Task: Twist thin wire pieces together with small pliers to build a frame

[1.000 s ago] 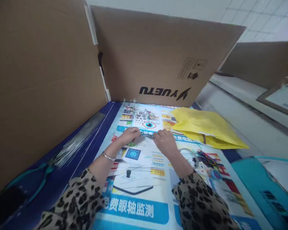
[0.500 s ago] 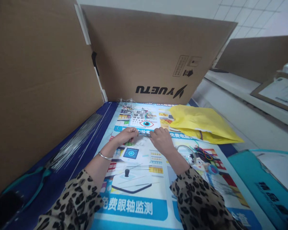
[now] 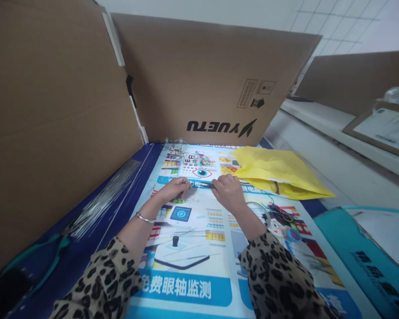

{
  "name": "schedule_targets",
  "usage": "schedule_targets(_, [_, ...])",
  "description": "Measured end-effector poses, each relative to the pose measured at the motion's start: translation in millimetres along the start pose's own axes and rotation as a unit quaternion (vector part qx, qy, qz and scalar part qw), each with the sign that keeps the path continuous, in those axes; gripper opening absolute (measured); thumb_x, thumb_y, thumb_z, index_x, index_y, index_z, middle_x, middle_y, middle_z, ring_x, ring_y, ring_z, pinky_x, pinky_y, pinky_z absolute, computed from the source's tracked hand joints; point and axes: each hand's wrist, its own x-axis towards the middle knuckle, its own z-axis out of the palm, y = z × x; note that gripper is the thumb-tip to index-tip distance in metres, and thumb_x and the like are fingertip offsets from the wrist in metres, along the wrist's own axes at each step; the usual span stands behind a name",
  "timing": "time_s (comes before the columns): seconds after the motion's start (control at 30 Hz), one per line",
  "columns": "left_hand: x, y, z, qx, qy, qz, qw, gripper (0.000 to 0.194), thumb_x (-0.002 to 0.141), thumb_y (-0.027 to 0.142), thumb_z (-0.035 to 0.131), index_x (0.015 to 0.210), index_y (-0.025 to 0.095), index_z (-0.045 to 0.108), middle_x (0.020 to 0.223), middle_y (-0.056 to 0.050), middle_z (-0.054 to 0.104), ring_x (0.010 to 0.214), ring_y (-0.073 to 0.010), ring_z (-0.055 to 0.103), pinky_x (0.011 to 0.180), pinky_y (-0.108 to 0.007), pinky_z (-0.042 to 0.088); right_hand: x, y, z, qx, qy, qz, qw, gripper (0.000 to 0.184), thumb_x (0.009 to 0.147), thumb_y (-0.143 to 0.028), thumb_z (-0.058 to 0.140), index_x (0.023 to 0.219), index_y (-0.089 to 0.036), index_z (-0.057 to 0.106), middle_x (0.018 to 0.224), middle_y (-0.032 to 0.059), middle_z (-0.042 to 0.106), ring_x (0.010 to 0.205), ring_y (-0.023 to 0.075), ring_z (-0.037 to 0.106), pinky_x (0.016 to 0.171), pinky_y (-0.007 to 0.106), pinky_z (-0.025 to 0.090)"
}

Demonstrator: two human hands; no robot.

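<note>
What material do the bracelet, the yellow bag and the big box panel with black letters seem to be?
Bracelet: probably polished metal, silvery with bright shine.
Yellow bag: perhaps thin matte fabric or soft plastic, softly creased.
Panel: cardboard, matte brown.

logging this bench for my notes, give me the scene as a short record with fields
left hand: fingers curled near the tool's tip; grip contents too small to tell; silver bangle on wrist
right hand: holds a slim dark metal tool, type unclear
surface: printed eye-check poster over blue cover
on the left: loose thin metal rods, teal-handled pliers
on the right: yellow bag, coloured cords, teal case
behind: upright cardboard panel, YUETU print upside down
</note>
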Motion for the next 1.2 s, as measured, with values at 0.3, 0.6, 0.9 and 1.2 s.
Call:
schedule_targets(0.3, [-3.0, 7.4, 2.7, 0.009, 0.000, -0.007, 1.000, 0.012, 0.067, 0.027, 0.052, 0.065, 0.015, 0.048, 0.045, 0.006, 0.043, 0.039, -0.0050, 0.038, 0.039, -0.017, 0.027, -0.5, 1.5, 4.0, 0.006, -0.011, 0.032, 0.999, 0.018, 0.079, -0.032, 0.049, 0.081, -0.020, 0.062, 0.076, 0.0060, 0.054, 0.080, 0.0189, 0.040, 0.071, 0.031, 0.023])
schedule_targets(0.6, [0.9, 0.2, 0.9, 0.027, 0.001, 0.000, 1.000, 0.009, 0.067, 0.024, 0.049, 0.068, 0.015, 0.049, 0.046, 0.006, 0.043, 0.038, -0.0049, 0.039, 0.038, -0.016, 0.027, -1.5, -8.1, 2.0, 0.042, -0.057, 0.035, 0.997, 0.024, 0.083, -0.035, 0.043, 0.083, -0.020, 0.061, 0.073, 0.0032, 0.060, 0.071, 0.0141, 0.048, 0.065, 0.026, 0.025])
schedule_targets(0.9, [2.0, -2.7, -0.4, 0.015, -0.001, 0.009, 1.000, 0.011, 0.068, 0.026, 0.050, 0.065, 0.015, 0.048, 0.045, 0.006, 0.042, 0.037, -0.0050, 0.038, 0.038, -0.017, 0.027, 4.1, -2.8, -8.0, 0.022, -0.055, 0.056, 0.997, 0.025, 0.082, -0.036, 0.046, 0.082, -0.018, 0.063, 0.075, 0.0059, 0.059, 0.078, 0.0170, 0.047, 0.070, 0.028, 0.026])
schedule_targets(1.2, [1.9, -5.5, -0.8, 0.017, -0.016, 0.027, 0.999, 0.016, 0.071, 0.030, 0.050, 0.067, 0.015, 0.049, 0.044, 0.005, 0.043, 0.038, -0.0051, 0.036, 0.040, -0.017, 0.028, 2.6, -1.7, -1.5, 0.021, -0.121, 0.054, 0.991, 0.027, 0.083, -0.038, 0.044, 0.082, -0.018, 0.062, 0.077, 0.0054, 0.061, 0.077, 0.0162, 0.050, 0.066, 0.027, 0.027])
